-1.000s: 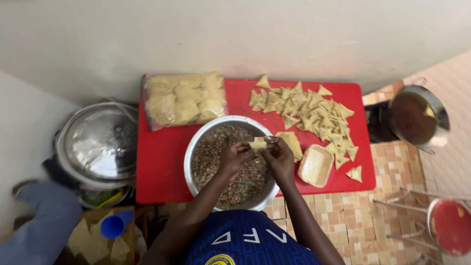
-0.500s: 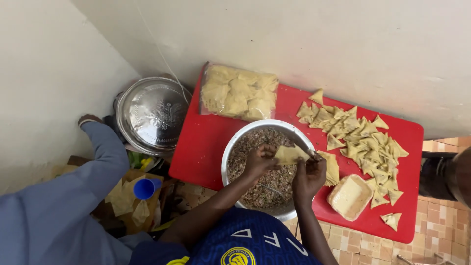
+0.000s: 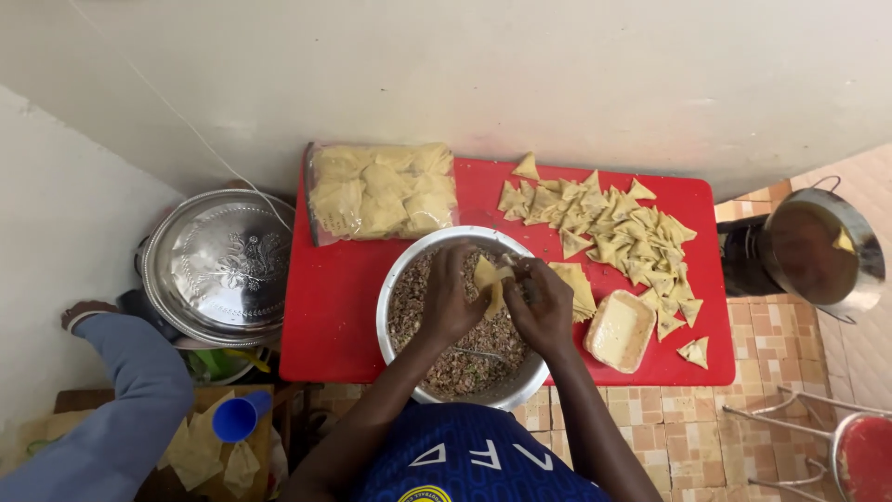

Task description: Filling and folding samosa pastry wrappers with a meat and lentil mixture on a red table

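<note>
Over a metal bowl [image 3: 401, 279] of brown minced filling, both my hands work one pale pastry wrapper [image 3: 487, 275]. My left hand [image 3: 449, 296] cups the wrapper from the left and my right hand [image 3: 542, 307] pinches it from the right. A small stack of flat wrappers [image 3: 578, 284] lies just right of my hands on the red table [image 3: 339, 293]. Several folded pastry triangles [image 3: 613, 228] are spread over the table's far right part. A small tub of pale paste [image 3: 620, 330] stands beside the bowl.
A clear bag of pastry pieces [image 3: 381, 191] lies at the table's far left. A lidded silver pot [image 3: 221, 265] stands left of the table, a dark-filled pot [image 3: 818, 251] right of it. Another person's grey sleeve [image 3: 125, 409] reaches in at lower left, near a blue cup [image 3: 237, 418].
The view swung left, then back to centre. My hands stayed over the bowl, and the wrapper between them went from open and flat to more folded.
</note>
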